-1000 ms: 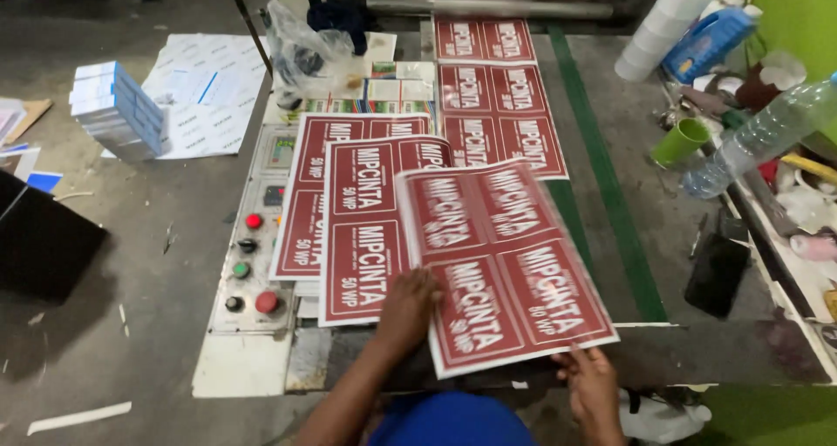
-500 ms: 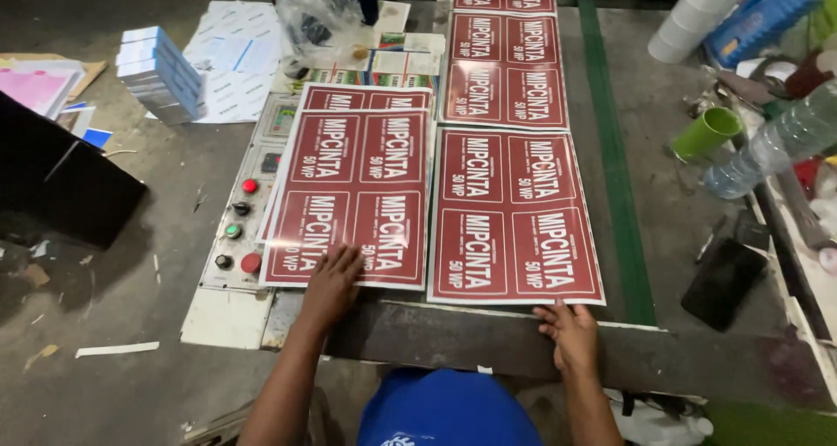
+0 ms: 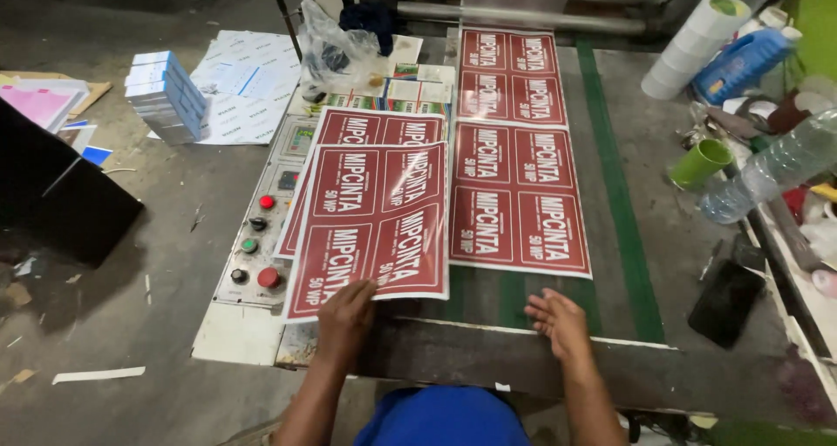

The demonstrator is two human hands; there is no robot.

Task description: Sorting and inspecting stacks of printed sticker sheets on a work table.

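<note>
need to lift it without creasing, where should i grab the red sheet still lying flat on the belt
Take the flat red sheet by its near edge, from the operator's side. That edge lies free on the green belt just ahead of the right hand; the far edge butts the next sheet. Use both hands, one per near corner.

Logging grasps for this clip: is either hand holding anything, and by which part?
The left hand holds the top dark red printed sheet by its near bottom edge. The right hand holds nothing, open near the belt.
</note>
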